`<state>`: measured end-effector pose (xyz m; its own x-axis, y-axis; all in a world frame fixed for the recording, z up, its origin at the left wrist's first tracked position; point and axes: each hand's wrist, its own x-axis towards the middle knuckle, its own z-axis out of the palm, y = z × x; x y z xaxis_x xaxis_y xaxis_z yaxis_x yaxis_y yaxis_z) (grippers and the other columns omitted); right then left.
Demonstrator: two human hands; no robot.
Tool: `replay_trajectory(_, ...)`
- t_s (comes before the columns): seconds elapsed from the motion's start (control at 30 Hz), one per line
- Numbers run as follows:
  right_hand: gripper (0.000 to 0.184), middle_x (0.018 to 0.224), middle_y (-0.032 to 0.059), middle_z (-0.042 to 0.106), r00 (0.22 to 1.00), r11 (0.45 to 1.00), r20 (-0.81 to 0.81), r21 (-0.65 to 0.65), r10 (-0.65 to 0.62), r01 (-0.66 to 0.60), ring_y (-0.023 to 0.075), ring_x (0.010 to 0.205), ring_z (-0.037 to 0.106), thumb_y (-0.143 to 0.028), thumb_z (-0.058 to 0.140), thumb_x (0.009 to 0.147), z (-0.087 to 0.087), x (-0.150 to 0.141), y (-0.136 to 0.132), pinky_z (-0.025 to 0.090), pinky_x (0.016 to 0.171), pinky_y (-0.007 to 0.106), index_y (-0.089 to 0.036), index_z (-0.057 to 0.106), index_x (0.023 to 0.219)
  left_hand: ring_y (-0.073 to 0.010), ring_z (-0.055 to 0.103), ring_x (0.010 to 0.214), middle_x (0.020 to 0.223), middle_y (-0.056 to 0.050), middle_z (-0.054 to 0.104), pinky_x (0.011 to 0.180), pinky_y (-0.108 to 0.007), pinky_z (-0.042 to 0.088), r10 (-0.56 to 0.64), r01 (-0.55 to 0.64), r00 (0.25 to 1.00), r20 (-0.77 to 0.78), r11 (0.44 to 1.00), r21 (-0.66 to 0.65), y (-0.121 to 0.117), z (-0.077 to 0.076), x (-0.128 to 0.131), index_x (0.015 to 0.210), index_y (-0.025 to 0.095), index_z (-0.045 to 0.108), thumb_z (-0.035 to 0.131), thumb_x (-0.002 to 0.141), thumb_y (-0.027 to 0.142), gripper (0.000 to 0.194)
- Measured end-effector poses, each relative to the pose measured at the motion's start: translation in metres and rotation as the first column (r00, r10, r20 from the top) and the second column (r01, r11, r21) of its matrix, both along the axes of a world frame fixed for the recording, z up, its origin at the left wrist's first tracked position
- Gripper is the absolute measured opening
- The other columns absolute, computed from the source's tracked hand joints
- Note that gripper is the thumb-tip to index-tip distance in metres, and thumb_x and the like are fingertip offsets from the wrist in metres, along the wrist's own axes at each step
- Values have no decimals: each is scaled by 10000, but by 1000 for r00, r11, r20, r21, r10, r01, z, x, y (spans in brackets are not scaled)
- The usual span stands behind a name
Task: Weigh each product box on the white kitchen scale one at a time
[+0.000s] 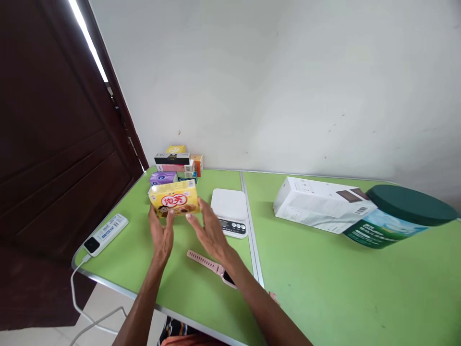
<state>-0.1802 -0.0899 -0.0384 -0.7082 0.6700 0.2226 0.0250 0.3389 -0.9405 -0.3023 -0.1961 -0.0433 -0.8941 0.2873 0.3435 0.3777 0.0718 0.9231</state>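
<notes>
A yellow snack box (175, 202) with red lettering stands on the green table (324, 288), in front of a stack of small boxes. My left hand (161, 236) is just below the box's left corner, fingers stretched out and fingertips touching or almost touching it. At the box's lower right corner my right hand (211, 231) is held on edge, fingers straight and apart. Neither hand grips the box. My right forearm lies over part of a pink wristwatch (206, 262).
Behind the yellow box are a purple box (163, 178) and several stacked small boxes (177, 161). A white kitchen scale (230, 211) sits right of my hands. A white power strip (106, 234) lies at the left edge. A long white carton (320, 204) and a green-lidded tin (396, 216) lie at the right. A dark door (54, 144) stands at the left.
</notes>
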Motion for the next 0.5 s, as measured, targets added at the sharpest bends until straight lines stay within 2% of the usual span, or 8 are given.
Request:
replay_trajectory(0.13, 1063, 1726, 204, 434, 991, 989, 19, -61, 134, -133, 410, 1611, 391, -905, 481, 934, -11, -43, -15, 332, 1323, 622, -174, 386, 1700, -342, 664, 1269, 1414, -192, 631, 1115, -554, 545, 131, -129, 991, 26, 989, -70, -16, -19, -38, 1458, 180, 522, 865, 800, 441, 787)
replay_trajectory(0.27, 1007, 1671, 192, 492, 988, 987, 19, -59, 153, -152, 391, 1581, 431, -860, 499, 946, -28, -69, -15, 352, 1316, 572, -179, 396, 1681, -365, 593, 1372, 1445, -197, 574, 1193, -572, 477, 198, -195, 980, 10, 970, -144, -17, -35, -59, 1457, 182, 467, 923, 699, 345, 899)
replay_trajectory(0.37, 927, 1626, 184, 527, 990, 989, 21, -35, 142, -141, 369, 1534, 487, -795, 534, 968, -33, -78, -10, 399, 1286, 542, -194, 414, 1662, -386, 533, 1449, 1491, -225, 529, 1238, -565, 430, 193, -191, 981, -14, 959, -209, -11, -38, -67, 1480, 163, 414, 928, 690, 364, 963)
replay_trajectory(0.5, 835, 1541, 195, 585, 991, 992, 45, -23, 122, -121, 367, 1461, 549, -700, 591, 986, -31, -88, -3, 448, 1243, 531, -169, 462, 1619, -397, 464, 1532, 1545, -267, 481, 1283, -548, 375, 175, -169, 984, -2, 945, -279, -1, -35, -77, 1502, 130, 372, 878, 741, 345, 939)
